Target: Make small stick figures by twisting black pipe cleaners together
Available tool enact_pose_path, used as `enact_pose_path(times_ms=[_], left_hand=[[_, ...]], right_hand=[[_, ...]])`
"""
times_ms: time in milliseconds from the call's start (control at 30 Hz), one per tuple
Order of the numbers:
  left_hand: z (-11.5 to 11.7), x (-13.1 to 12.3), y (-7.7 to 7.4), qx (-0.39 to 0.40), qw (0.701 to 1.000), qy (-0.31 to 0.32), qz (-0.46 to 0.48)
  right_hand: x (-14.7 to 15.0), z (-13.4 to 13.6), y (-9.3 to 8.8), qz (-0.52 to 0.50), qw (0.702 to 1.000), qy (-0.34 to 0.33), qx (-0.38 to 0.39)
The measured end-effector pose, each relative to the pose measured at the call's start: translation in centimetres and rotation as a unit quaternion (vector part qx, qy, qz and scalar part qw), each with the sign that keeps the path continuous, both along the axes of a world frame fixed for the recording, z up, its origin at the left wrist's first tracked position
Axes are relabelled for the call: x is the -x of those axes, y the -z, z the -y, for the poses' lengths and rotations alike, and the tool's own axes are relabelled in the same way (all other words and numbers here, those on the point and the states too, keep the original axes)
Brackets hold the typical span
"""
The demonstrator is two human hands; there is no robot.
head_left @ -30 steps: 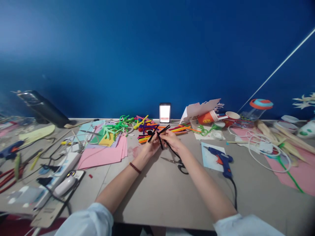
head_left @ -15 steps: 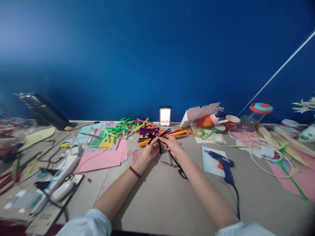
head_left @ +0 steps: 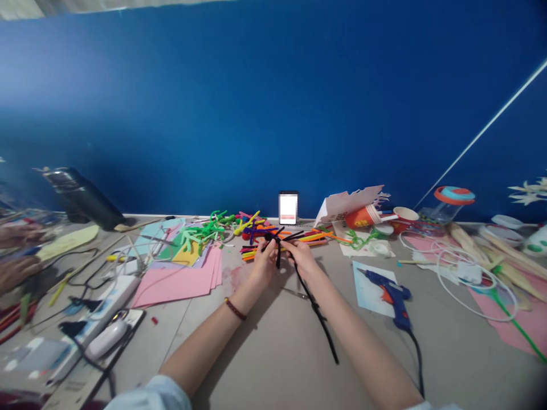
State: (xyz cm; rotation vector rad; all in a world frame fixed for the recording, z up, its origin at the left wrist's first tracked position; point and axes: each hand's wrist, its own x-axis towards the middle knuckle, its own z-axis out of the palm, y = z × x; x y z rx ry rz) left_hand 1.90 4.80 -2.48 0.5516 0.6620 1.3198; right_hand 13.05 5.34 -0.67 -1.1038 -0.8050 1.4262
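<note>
Both hands meet over the middle of the table, pinching black pipe cleaners (head_left: 278, 259) that cross in several directions. My left hand (head_left: 265, 261) grips the bunch from the left, fingers closed. From the other side, my right hand (head_left: 301, 257) pinches the same black strands between thumb and fingers. A long black strand (head_left: 327, 333) trails from beneath the right hand down toward me, beside the forearm. Just beyond my fingers lie loose orange and yellow pipe cleaners (head_left: 317, 237). A thin metal tool (head_left: 294, 293) rests on the table under my hands, partly covered.
Left are pink paper sheets (head_left: 177, 279), green pipe cleaners (head_left: 205, 230), a power strip (head_left: 96, 322) and a dark bottle (head_left: 85, 196). A phone (head_left: 288, 208) stands against the blue wall. A blue glue gun (head_left: 395, 296) lies right, near paper cups (head_left: 363, 217). Another person's hand (head_left: 19, 270) is far left.
The long black strand, earlier curled beside my right forearm, now stretches out toward me. Both hands keep their pinch almost in place. The other person's hand shows more clearly; the view has tilted slightly up.
</note>
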Motion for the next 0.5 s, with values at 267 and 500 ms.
enact_pose_path(times_ms=[267, 500], left_hand=[[1.5, 1.5, -2.0, -0.269, 0.899, -0.174, -0.298], [0.6, 1.7, -1.1, -0.213, 0.916, -0.133, -0.314]], right_hand=[[-1.5, -0.2, -1.2, 0.004, 1.000, -0.018, -0.005], [-1.2, 0.3, -1.3, -0.007, 0.997, -0.077, 0.000]])
